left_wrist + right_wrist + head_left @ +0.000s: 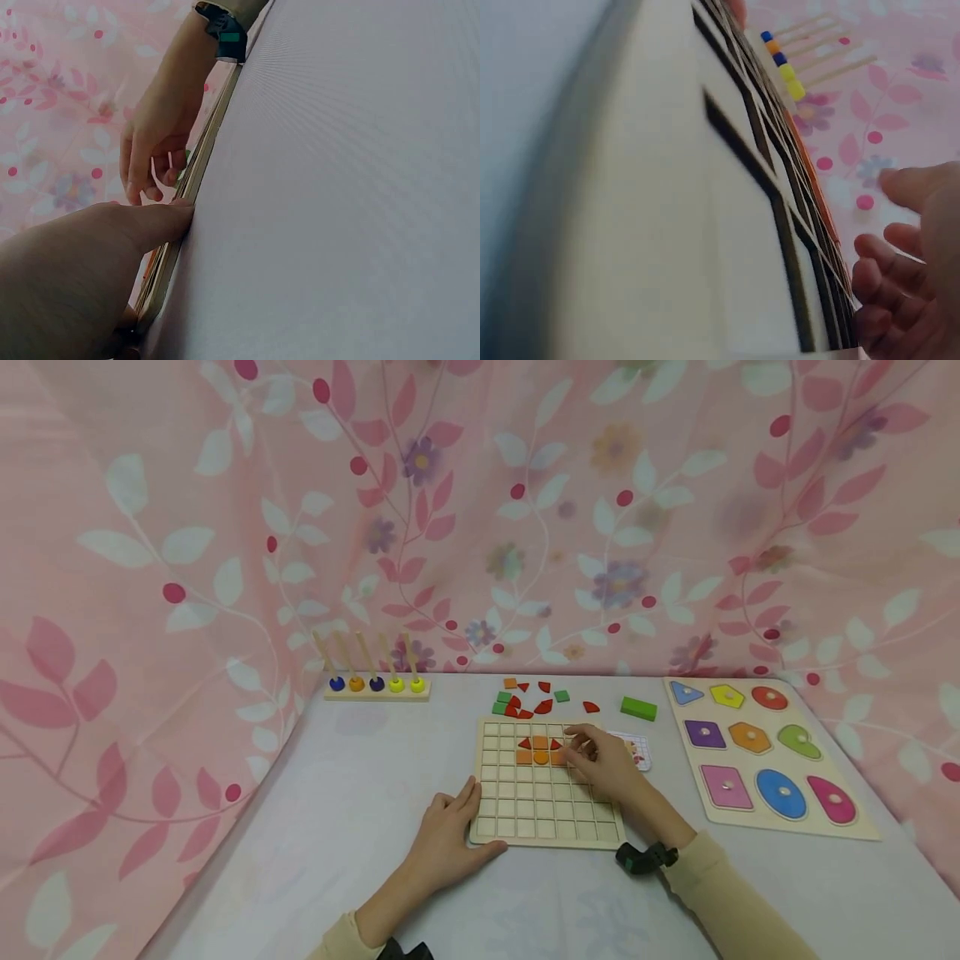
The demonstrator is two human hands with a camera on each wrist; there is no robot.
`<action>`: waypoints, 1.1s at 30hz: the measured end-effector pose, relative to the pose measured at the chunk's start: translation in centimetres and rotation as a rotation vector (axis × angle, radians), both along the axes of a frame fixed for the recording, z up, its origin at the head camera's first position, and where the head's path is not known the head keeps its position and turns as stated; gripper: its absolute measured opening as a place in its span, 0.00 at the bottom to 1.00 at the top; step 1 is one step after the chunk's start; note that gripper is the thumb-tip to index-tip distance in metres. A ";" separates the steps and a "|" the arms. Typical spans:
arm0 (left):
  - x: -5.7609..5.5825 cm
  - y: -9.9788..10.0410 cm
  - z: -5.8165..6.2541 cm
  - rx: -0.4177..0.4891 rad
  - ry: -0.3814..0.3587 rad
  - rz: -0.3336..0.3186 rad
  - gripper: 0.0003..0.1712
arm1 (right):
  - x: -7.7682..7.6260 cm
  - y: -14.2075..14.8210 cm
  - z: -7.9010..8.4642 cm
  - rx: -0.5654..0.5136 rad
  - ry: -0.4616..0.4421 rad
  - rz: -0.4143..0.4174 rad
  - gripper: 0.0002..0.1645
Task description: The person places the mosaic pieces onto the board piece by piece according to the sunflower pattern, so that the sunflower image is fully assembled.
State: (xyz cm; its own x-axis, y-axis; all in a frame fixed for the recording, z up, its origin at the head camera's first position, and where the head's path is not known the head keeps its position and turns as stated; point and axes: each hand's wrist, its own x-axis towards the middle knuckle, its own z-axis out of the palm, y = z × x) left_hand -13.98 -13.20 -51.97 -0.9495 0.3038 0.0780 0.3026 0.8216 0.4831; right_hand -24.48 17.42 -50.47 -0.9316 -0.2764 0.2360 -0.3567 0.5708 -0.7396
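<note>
A wooden grid board [525, 831] lies flat on the table. On its upper middle cells sit an orange round piece [541, 758], several orange squares [523, 757] and red pointed pieces [524, 744]. My left hand [446, 835] rests at the board's lower left corner, fingers straight along the left side and thumb at the front edge. Over the board's right part, my right hand [603, 764] has its fingertips close to the rightmost orange square [557, 759]. In the right wrist view its thumb [915, 187] stands apart from the loosely bent fingers, and nothing shows between them.
Behind the board lie loose red pieces [543, 707], green squares [562, 696] and a green block [639, 708]. A patterned card [640, 750] is partly hidden by my right hand. At right lies a shape puzzle board [720, 817]; a peg stand with beads [377, 697] stands back left.
</note>
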 end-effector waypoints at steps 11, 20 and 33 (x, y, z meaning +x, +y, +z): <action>0.0 -0.1 0.1 0.008 -0.007 -0.004 0.61 | -4.1 0.6 3.6 0.096 0.076 0.032 0.22; 0.1 0.0 0.3 0.012 0.002 -0.011 0.61 | -8.2 0.3 2.9 0.186 0.056 0.015 0.18; 0.0 -0.1 0.4 0.007 -0.007 -0.004 0.61 | -10.8 -1.2 1.0 0.202 0.006 0.043 0.19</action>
